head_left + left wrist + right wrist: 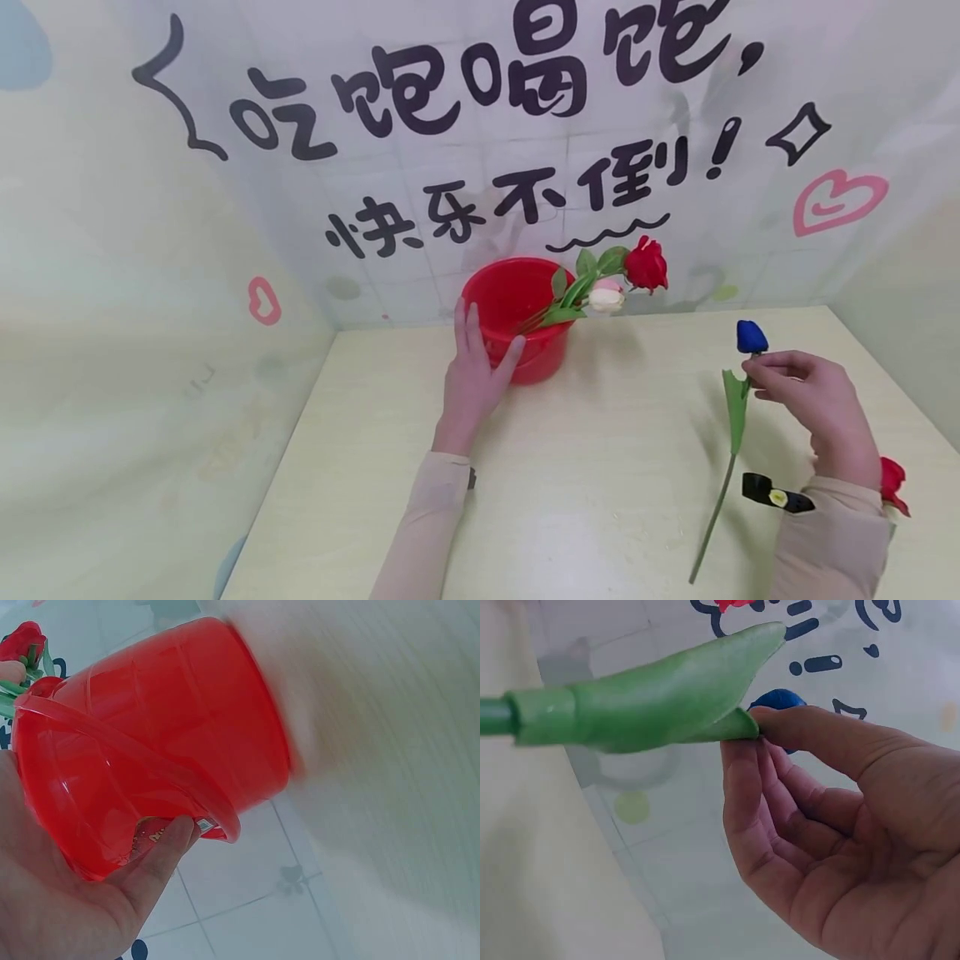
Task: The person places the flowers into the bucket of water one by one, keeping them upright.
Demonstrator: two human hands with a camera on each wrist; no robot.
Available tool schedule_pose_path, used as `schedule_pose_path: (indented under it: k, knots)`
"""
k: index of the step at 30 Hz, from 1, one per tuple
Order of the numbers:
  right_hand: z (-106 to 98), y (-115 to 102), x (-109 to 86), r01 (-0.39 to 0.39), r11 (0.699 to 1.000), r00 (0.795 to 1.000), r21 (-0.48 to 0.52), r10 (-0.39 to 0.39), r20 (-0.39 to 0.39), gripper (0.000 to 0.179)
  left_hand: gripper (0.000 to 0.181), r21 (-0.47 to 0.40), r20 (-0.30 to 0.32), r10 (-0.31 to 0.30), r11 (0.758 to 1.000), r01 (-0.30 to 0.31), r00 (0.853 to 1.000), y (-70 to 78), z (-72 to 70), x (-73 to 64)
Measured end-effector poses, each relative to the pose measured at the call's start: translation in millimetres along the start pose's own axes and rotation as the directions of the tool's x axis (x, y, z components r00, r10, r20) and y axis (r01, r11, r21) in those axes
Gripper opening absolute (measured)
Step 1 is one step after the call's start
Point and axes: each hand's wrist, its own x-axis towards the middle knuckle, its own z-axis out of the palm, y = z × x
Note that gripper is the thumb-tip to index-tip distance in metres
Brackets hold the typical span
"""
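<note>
My left hand (472, 379) holds the side of a red bucket (543, 362) at its rim, the thumb lying on the outer wall beside the handle (142, 761) in the left wrist view. A red rose (647, 265) and a pale pink-and-white tulip (606, 297) lean out of the bucket to the right. On the right, my right hand (821, 400) pinches a blue tulip (752, 337) by the stem just below the bloom. Its green leaf (667, 697) and long stem hang down over the table, slanting left.
Another red flower (892, 485) shows partly behind my right forearm. The pale tabletop (375, 417) meets a printed wall sheet (390, 292) close behind the bucket, with more sheeting at both sides.
</note>
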Motion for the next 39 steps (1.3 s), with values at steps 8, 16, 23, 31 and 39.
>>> schedule_pose_path:
  k: [8, 16, 23, 31, 39]
  knots:
    - [1.4, -8.1, 0.0, 0.06, 0.984, 0.998, 0.165, -0.057, -0.02, 0.006, 0.108, 0.001, -0.002, 0.002, 1.0, -0.002, 1.0, 0.7, -0.2, 0.2]
    - [3.9, -17.4, -5.2, 0.132, 0.901, 0.989, 0.412, -0.092, -0.117, 0.007, 0.108, -0.001, -0.002, 0.004, 1.0, -0.004, 1.0, -1.2, 2.4, -2.5]
    - [10.4, -31.6, -8.6, 0.231, 0.785, 0.966, 0.575, -0.115, -0.232, 0.011, 0.107, -0.001, -0.014, 0.008, 1.0, -0.008, 1.0, -0.9, 1.1, -1.3]
    - [16.0, -44.8, -12.2, 0.291, 0.704, 0.94, 0.648, -0.086, -0.329, 0.014, 0.108, 0.006, -0.006, -0.007, 1.0, 0.007, 1.0, -1.1, 0.3, -2.3]
    - [27.7, -62.3, -13.1, 0.43, 0.612, 0.854, 0.664, -0.037, -0.519, 0.031, 0.108, -0.001, -0.009, -0.004, 1.0, 0.004, 1.0, -0.4, 1.1, -0.9]
